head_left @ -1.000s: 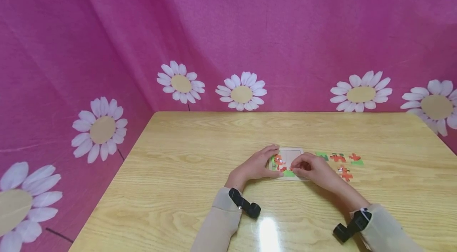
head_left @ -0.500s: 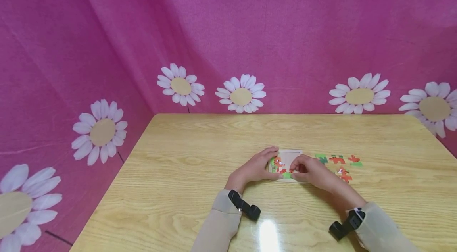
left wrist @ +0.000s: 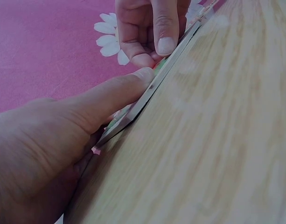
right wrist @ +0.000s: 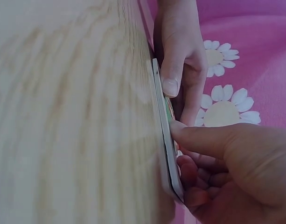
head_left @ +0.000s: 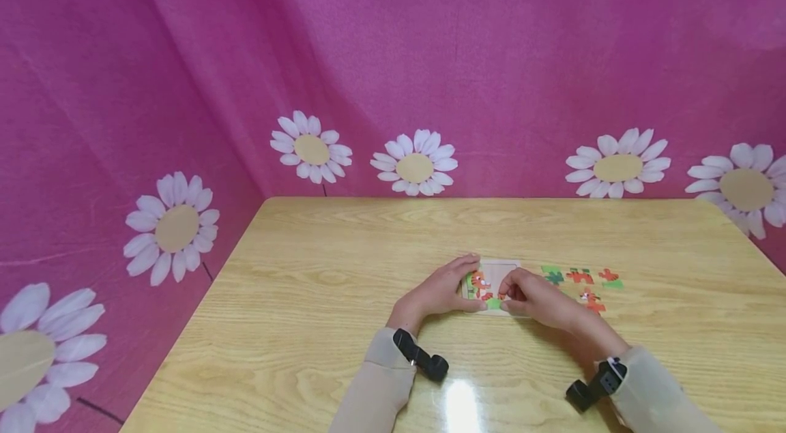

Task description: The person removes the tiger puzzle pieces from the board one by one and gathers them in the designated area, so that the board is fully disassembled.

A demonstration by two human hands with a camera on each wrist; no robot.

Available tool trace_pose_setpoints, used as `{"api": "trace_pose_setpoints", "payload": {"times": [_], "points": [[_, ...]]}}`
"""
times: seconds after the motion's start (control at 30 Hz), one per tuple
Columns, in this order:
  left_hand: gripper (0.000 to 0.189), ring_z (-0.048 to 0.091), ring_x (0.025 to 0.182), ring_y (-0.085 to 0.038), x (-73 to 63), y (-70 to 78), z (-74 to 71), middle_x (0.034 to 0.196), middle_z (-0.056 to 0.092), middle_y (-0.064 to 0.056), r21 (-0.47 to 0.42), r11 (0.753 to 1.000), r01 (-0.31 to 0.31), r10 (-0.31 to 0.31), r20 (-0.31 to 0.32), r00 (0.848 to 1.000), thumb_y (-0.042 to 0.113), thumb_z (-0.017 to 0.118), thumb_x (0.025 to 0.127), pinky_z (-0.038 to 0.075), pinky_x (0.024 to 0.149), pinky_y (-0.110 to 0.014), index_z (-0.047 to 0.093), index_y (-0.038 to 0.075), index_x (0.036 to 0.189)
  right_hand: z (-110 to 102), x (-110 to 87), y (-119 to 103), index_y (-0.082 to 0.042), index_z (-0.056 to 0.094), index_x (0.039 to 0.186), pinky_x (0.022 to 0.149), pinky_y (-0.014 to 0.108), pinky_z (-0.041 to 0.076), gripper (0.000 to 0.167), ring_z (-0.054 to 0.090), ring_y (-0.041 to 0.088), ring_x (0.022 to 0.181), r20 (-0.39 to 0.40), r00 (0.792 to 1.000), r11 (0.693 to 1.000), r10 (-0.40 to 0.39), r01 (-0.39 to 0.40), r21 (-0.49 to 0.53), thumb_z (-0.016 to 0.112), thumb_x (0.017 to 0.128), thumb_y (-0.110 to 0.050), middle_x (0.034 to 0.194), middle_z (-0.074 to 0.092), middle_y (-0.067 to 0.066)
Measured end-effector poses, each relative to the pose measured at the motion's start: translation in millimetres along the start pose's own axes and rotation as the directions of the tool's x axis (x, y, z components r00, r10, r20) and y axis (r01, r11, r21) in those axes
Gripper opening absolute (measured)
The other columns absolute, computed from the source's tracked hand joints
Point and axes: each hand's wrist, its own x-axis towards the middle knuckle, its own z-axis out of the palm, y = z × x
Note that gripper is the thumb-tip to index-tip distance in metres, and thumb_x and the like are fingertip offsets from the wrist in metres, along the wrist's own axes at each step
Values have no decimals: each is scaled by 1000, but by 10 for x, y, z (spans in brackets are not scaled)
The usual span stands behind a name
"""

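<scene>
A shallow jigsaw tray (head_left: 500, 266) lies on the table, with orange and green pieces (head_left: 480, 283) along its left and front parts. My left hand (head_left: 434, 288) holds the tray at its left side, thumb on the front edge and fingers toward the back. Inside the front of the tray, my right hand (head_left: 543, 298) pinches a small puzzle piece (head_left: 501, 296), mostly hidden by the fingers. Both wrist views show the tray's pale rim (left wrist: 145, 95) edge-on. In the right wrist view, my right thumb (right wrist: 198, 136) touches the tray area beside a strip of green.
Loose puzzle pieces lie right of the tray: a green one (head_left: 553, 275), an orange one (head_left: 580, 275), an orange-green one (head_left: 610, 277) and one with a face (head_left: 592, 300). The wooden table (head_left: 307, 324) meets a pink flowered curtain (head_left: 393, 44) behind.
The right forearm has shifted slightly left, its fingertips staying at the front of the tray. The left hand keeps its hold. The head view has tilted up a little.
</scene>
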Motion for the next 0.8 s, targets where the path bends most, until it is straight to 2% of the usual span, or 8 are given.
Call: {"api": "trace_pose_setpoints", "payload": {"times": [0.13,0.33,0.53,0.8], "points": [[79,25,151,-16,-6,-10,20,162,29,3,19,1000,-8,8,5,1000,39,73,87,25,124,-29,37,11,151,28,-9,31,-2,59,94,61,18,40,12,43,0,72,-26,999,999,-34,33,-6,69,88,-6,82,54,0],[80,23,152,-16,-13,-17,29,163,26,3,45,999,-13,12,13,1000,40,72,87,24,124,-28,35,11,152,52,-25,35,-2,60,93,62,18,42,13,44,0,73,-64,997,999,-37,36,-19,70,87,-5,83,56,1],[81,22,152,-16,-9,1,10,164,25,2,64,998,-14,13,26,1000,40,71,88,22,124,-28,33,11,153,47,-41,15,-2,60,95,61,18,42,14,45,0,73,-76,997,1000,-19,19,-3,70,88,-7,83,57,2],[80,21,152,-16,-15,27,-24,164,24,3,35,999,3,-4,31,1000,40,71,88,22,124,-28,33,11,152,59,-33,28,-3,61,96,60,18,41,14,45,3,72,-90,995,999,38,-37,18,70,88,-9,83,56,2]]}}
